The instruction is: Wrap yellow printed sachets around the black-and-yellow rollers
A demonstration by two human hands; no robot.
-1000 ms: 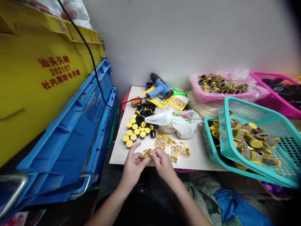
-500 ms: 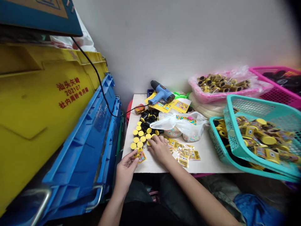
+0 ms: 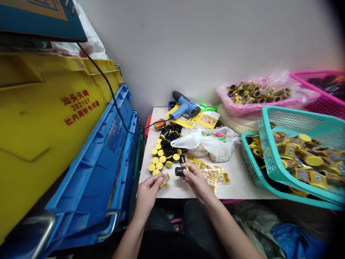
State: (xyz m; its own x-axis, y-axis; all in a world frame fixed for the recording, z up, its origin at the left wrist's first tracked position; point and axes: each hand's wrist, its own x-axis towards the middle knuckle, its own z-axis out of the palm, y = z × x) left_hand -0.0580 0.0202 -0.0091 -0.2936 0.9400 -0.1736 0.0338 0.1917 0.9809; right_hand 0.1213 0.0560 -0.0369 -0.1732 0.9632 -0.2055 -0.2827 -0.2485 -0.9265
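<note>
Near the table's front edge, my left hand [image 3: 148, 190] pinches a small yellow printed sleeve [image 3: 165, 179] between thumb and fingers. My right hand [image 3: 196, 179] is closed on a small black bottle with a yellow cap [image 3: 179, 171], held on its side with the black end pointing left towards the sleeve. The two items are a short gap apart. Beyond my hands stand several bottles with round yellow caps [image 3: 162, 159], and more black ones [image 3: 170, 133] lie heaped behind. Flat yellow printed sleeves [image 3: 222, 177] are spread on the table to the right of my right hand.
A blue heat gun [image 3: 186, 106] with a black cord [image 3: 113, 84] lies at the back. White plastic bags [image 3: 221, 149] hold coloured beads. Turquoise baskets [image 3: 265, 158] and a pink basket [image 3: 229, 104] of labelled bottles stand right. Blue crates [image 3: 88, 180] crowd the left.
My right hand has taken a black bottle from the group and drawn it back towards my body. The sleeve in my left hand has turned and moved slightly right.
</note>
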